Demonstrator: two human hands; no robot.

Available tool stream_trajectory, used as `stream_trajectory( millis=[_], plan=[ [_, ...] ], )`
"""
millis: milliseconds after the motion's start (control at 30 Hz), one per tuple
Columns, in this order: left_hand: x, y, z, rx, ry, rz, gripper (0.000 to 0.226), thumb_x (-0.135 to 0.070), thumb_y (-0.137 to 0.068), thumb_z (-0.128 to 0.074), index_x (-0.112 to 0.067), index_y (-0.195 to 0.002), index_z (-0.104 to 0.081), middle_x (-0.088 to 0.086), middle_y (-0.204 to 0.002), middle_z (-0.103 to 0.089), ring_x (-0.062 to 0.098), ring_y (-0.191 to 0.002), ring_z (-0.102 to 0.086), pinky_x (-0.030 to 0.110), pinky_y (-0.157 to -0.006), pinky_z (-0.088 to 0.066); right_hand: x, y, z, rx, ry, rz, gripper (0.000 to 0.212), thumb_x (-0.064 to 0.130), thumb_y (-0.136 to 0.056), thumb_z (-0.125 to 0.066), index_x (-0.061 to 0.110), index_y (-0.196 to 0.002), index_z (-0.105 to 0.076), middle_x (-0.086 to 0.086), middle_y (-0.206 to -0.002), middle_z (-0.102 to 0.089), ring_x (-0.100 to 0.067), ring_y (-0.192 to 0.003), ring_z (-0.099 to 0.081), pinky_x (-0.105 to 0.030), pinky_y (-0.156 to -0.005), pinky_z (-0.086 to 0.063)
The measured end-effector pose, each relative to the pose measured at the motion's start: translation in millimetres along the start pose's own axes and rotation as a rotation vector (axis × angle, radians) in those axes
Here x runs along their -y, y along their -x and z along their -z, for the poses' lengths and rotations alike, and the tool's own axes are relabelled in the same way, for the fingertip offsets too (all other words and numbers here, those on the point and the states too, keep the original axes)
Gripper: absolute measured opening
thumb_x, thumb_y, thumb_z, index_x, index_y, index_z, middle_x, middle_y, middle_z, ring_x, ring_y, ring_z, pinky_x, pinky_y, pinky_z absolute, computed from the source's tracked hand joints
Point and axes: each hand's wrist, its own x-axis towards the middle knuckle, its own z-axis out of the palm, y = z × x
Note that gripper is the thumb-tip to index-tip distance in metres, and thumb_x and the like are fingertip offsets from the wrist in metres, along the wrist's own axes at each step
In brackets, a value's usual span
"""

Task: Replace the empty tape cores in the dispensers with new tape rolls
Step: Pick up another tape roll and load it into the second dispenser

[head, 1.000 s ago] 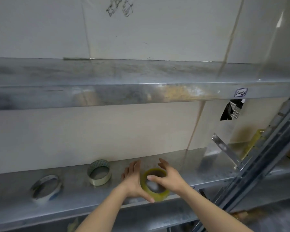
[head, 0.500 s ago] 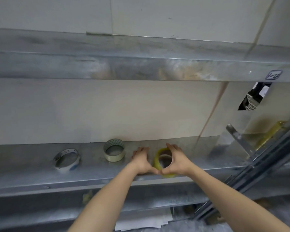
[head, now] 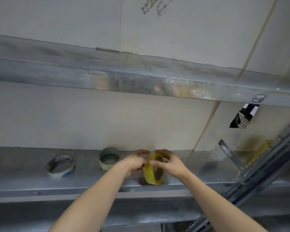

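Two hands: the left hand [head: 135,162] and the right hand [head: 170,163] are both closed on the yellow tape roll [head: 153,169], fingers pinched at its upper rim.
Roll position: it stands on edge at the front part of the lower metal shelf [head: 90,185], its bottom near or on the shelf surface; I cannot tell if it touches.
Roll look: translucent yellow, glossy, a thin winding around a wide open middle, so probably it is light and a little slippery.
Risk one: the grip is only at the top, so the roll may swing or slip and fall over the shelf's front edge.
Risk two: if the fingers are searching the free tape end, it may tear narrow or stick back, because clear tape hides its end.
Risk three: squeezing could bend such a thin ring.
Neighbours: a pale patterned tape roll [head: 109,158] lies flat just left of the yellow roll, and a white-and-blue roll [head: 60,165] lies farther left.
Dispenser: not visible on this shelf.
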Motion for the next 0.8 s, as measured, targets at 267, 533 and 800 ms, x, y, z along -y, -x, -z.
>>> stream_trajectory(
  millis=[267,533,800],
  plan=[
    [-4,23,-9,0.025,-0.082,-0.064,0.048,-0.012,-0.09,-0.063,-0.025,-0.134,-0.047,0.005,-0.101,-0.055,0.016,-0.068,-0.057,0.024,-0.061,-0.052,11,-3,-3,-0.147,-0.063,-0.021,0.012,0.014,-0.086,-0.063,0.006,-0.091,-0.07,-0.003,-0.085,-0.069,-0.009,-0.077,-0.062,-0.003,-0.057,-0.043],
    [15,40,-25,0.02,-0.187,-0.148,0.075,-0.018,-0.086,-0.07,-0.026,-0.148,-0.028,0.002,-0.085,-0.049,0.014,-0.073,-0.057,0.026,-0.055,-0.059,16,1,-7,-0.239,-0.16,-0.084,0.007,0.019,-0.086,-0.062,0.017,-0.08,-0.064,-0.001,-0.088,-0.065,-0.025,-0.09,-0.064,-0.049,-0.086,-0.056],
    [13,64,-3,-0.053,-0.405,-0.288,0.086,-0.018,-0.076,-0.078,-0.019,-0.146,-0.029,-0.006,-0.077,-0.053,0.013,-0.079,-0.057,0.027,-0.078,-0.052,48,20,-28,-0.232,-0.416,-0.073,0.006,0.011,-0.087,-0.061,0.006,-0.087,-0.065,-0.008,-0.086,-0.065,-0.02,-0.082,-0.065,-0.048,-0.079,-0.056]
  ],
)
